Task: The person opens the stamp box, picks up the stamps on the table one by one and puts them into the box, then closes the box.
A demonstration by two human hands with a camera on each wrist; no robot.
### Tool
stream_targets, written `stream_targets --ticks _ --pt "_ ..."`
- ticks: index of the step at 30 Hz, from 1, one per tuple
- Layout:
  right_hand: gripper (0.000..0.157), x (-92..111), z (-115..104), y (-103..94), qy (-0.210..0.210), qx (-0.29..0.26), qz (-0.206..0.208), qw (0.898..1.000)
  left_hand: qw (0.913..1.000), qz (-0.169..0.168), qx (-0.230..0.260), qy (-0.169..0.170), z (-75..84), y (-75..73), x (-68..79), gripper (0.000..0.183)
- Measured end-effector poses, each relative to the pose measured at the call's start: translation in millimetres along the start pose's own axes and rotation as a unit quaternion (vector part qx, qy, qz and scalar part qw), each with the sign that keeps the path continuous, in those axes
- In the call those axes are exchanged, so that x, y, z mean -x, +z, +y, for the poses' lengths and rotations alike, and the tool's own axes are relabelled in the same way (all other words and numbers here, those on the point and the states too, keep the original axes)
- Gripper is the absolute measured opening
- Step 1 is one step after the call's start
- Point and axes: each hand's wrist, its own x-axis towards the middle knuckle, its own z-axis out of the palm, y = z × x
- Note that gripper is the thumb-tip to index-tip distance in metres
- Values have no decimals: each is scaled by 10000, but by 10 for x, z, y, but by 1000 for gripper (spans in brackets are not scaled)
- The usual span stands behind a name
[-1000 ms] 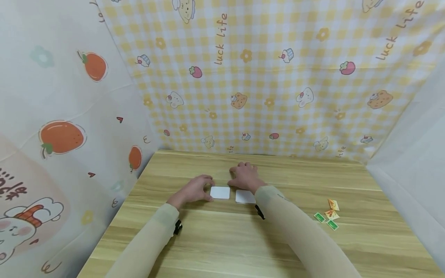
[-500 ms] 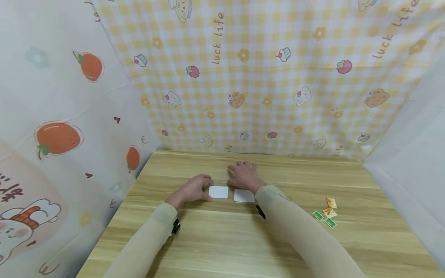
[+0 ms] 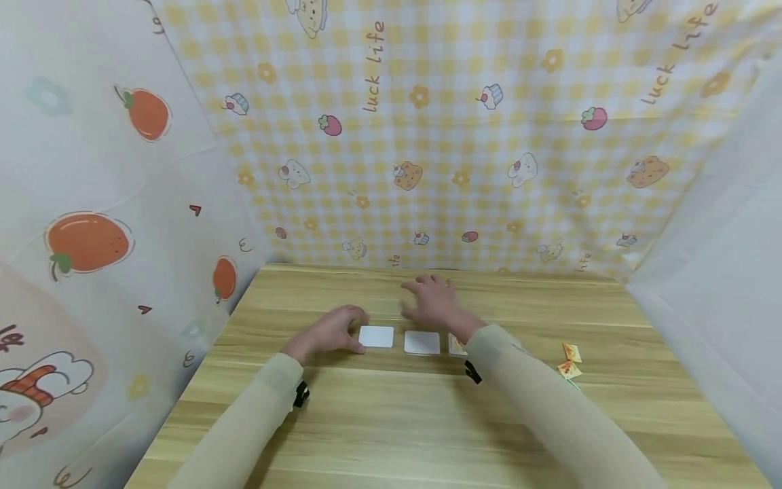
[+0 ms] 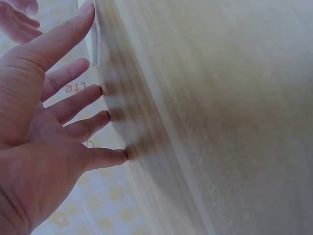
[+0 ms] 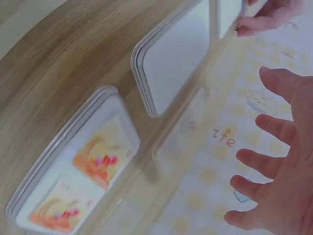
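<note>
My left hand [image 3: 330, 333] lies with thumb and fingers apart at the left end of a white rounded rectangular stack [image 3: 376, 336]. In the left wrist view its fingers are spread and the thumb tip overlaps the stack's edge [image 4: 96, 46]. Behind a second white stack [image 3: 421, 342], my right hand [image 3: 432, 302] hovers with its fingers spread and nothing in them. A third stack [image 3: 457, 344] is partly hidden by the right wrist. Seen from the right wrist, this third stack [image 5: 100, 139] carries two orange pictures on its white top.
Two small orange picture cards [image 3: 571, 353] lie to the right on the wooden table [image 3: 391, 421]. A green-edged card [image 3: 571, 384] is mostly behind the right sleeve. A yellow checked cloth [image 3: 452, 136] stands at the back, with a printed white cloth [image 3: 183, 170] on the left.
The right hand has moved slightly up and to the right relative to the stacks, uncovering part of the third stack. The left hand keeps its place by the first stack. The view has turned slightly right.
</note>
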Motion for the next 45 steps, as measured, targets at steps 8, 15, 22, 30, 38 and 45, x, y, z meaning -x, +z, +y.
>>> stream_targets --ticks 8,15,22,30,38,45 --pt "65 326 240 -214 -141 -401 73 9991 9997 155 171 -14 80 -34 4 70" --pt "61 632 530 -281 -164 -630 398 9971 9983 467 115 336 394 35 -71 66" --pt "58 954 843 -341 220 -976 429 9941 9969 377 -338 605 676 252 -198 68" --pt "57 1339 1330 -358 739 -1073 614 9896 9924 359 -1026 583 736 444 -267 72" --pt "55 1727 1807 -408 1457 -1371 379 9791 9903 345 -1263 471 701 458 -238 69" --pt "57 2017 2092 -358 1832 -1112 211 9765 9895 352 -1358 360 672 483 -239 68"
